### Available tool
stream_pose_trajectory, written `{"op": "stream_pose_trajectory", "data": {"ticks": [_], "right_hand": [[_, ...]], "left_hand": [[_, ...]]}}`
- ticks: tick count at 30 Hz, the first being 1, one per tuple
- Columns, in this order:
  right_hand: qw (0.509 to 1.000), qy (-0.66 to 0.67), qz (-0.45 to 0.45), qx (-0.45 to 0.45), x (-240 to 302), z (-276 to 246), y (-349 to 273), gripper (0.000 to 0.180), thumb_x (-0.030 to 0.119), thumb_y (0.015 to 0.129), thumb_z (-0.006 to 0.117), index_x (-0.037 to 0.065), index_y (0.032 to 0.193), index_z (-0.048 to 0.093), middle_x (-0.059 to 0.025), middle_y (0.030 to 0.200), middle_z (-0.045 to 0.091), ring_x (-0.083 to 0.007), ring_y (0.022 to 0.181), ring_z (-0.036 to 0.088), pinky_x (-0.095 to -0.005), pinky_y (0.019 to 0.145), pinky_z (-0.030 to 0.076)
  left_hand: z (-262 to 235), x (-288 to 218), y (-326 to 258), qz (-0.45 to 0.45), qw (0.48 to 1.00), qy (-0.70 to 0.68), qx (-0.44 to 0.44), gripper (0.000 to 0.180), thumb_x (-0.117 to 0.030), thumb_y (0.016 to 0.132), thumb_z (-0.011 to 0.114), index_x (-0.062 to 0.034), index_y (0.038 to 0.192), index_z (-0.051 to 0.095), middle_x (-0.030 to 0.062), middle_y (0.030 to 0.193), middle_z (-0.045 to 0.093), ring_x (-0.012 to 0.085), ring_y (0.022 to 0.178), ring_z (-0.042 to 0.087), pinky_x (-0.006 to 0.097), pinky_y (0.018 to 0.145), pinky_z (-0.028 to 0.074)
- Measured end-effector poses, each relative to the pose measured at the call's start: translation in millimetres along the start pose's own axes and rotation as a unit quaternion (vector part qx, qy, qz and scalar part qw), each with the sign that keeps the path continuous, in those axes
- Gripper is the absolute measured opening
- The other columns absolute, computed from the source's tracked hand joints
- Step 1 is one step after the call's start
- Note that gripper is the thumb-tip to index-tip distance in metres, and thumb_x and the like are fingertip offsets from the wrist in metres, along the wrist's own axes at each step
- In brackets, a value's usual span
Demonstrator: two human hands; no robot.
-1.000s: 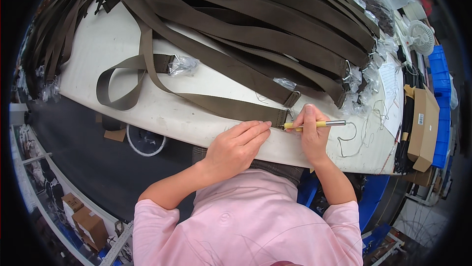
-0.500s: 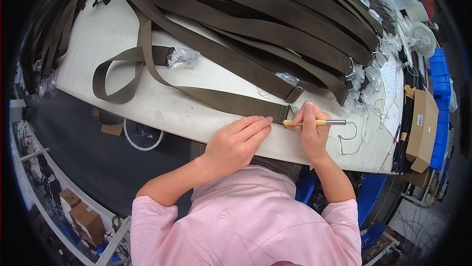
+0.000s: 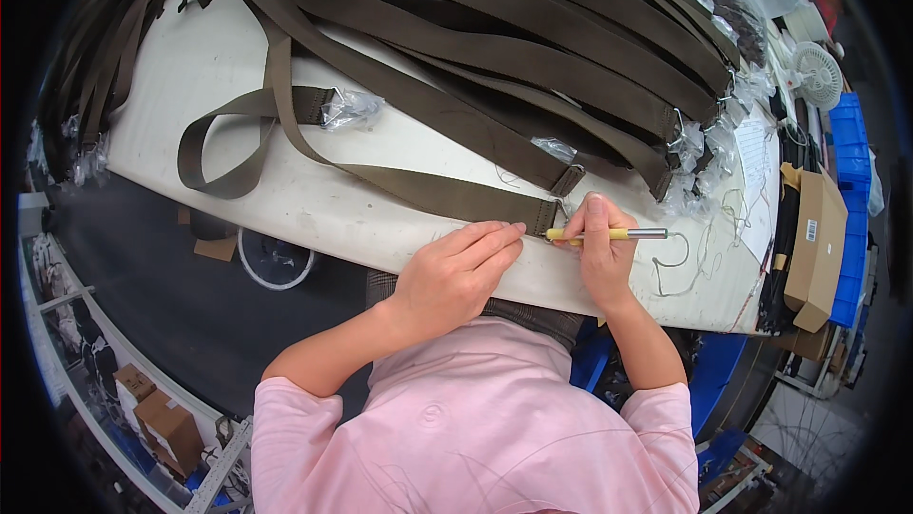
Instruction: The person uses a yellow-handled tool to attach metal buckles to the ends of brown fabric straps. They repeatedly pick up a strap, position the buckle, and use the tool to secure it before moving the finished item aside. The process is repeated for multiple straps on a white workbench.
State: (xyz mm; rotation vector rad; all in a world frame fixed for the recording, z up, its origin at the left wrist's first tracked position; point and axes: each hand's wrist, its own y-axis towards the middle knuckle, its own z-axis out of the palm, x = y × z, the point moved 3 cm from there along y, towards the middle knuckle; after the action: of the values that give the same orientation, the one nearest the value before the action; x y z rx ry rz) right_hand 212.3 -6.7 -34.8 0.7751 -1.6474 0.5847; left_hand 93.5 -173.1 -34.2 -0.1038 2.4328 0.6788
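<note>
A dark olive webbing strap (image 3: 428,193) runs along the near part of the white table and ends at a stitched fold with a metal ring. At the strap's lower edge, just left of that fold, my left hand (image 3: 461,271) has its fingers together and bent down over the edge, gripping it; the thumb is mostly hidden. My right hand (image 3: 604,248) closes round a slim yellow pen-shaped tool (image 3: 623,234) with a silver rear end. Its tip touches or nearly touches the stitched strap end. A thin cord or thread curls on the table beyond the silver end.
A heap of similar straps (image 3: 533,19) covers the far side, their buckle ends wrapped in clear plastic. A small white fan (image 3: 816,75), an open cardboard box (image 3: 818,252) and blue bins (image 3: 851,148) stand at the right. Below the table's left edge is a round clear container (image 3: 276,262).
</note>
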Motion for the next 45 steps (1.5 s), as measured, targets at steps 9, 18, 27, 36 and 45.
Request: {"op": "stream_pose_trajectory", "data": {"ticks": [9, 18, 27, 36, 45], "right_hand": [[0.994, 0.086, 0.025, -0.061, 0, -9, 1, 0.053, 0.03, 0.113, 0.038, 0.005, 0.069, 0.054, -0.0026, 0.063, 0.055, -0.0082, 0.053, 0.054, -0.0219, 0.049, 0.037], [0.991, 0.123, 0.003, -0.054, -6, -14, 0, 0.043, 0.029, 0.112, 0.039, 0.005, 0.079, 0.054, -0.0027, 0.066, 0.052, -0.0094, 0.057, 0.06, -0.0214, 0.049, 0.038], [0.925, -0.206, -0.319, 0.014, 15, -24, -13, 0.019, 0.005, 0.098, 0.059, 0.004, 0.116, 0.064, -0.0149, 0.092, 0.072, -0.0249, 0.071, 0.068, -0.034, 0.064, 0.054], [0.886, -0.314, -0.34, 0.031, 16, -25, -14, 0.03, -0.005, 0.074, 0.076, 0.009, 0.099, 0.065, -0.0126, 0.098, 0.07, -0.0298, 0.079, 0.068, -0.0391, 0.065, 0.054], [0.898, -0.274, -0.342, 0.029, 9, -25, -19, 0.038, -0.004, 0.069, 0.078, 0.009, 0.097, 0.054, -0.0139, 0.104, 0.07, -0.027, 0.076, 0.066, -0.0371, 0.063, 0.052]], "left_hand": [[-2, -1, 2, -0.008, 1.0, -0.01, 0.006, 0.036, 0.0, 0.078, 0.067, -0.0026, 0.114, 0.07, 0.0091, 0.122, 0.069, 0.0261, 0.106, 0.067, 0.035, 0.087, 0.057], [-1, 2, 0, -0.056, 0.997, -0.048, -0.001, 0.05, -0.001, 0.08, 0.069, -0.0069, 0.129, 0.066, 0.0093, 0.123, 0.064, 0.0269, 0.1, 0.062, 0.037, 0.085, 0.054], [-12, -3, 8, -0.044, 0.998, -0.031, 0.034, 0.028, -0.003, 0.085, 0.07, -0.0083, 0.113, 0.073, 0.0113, 0.12, 0.067, 0.0291, 0.1, 0.06, 0.039, 0.086, 0.052], [-15, 13, 48, -0.078, 0.992, 0.036, 0.089, 0.048, -0.015, 0.08, 0.08, -0.0029, 0.121, 0.06, 0.0108, 0.113, 0.058, 0.0304, 0.106, 0.055, 0.041, 0.093, 0.047], [-13, 20, 60, 0.005, 0.99, -0.023, 0.137, 0.023, -0.009, 0.075, 0.079, -0.0073, 0.094, 0.066, 0.0089, 0.091, 0.055, 0.0268, 0.092, 0.056, 0.038, 0.079, 0.048]]}}
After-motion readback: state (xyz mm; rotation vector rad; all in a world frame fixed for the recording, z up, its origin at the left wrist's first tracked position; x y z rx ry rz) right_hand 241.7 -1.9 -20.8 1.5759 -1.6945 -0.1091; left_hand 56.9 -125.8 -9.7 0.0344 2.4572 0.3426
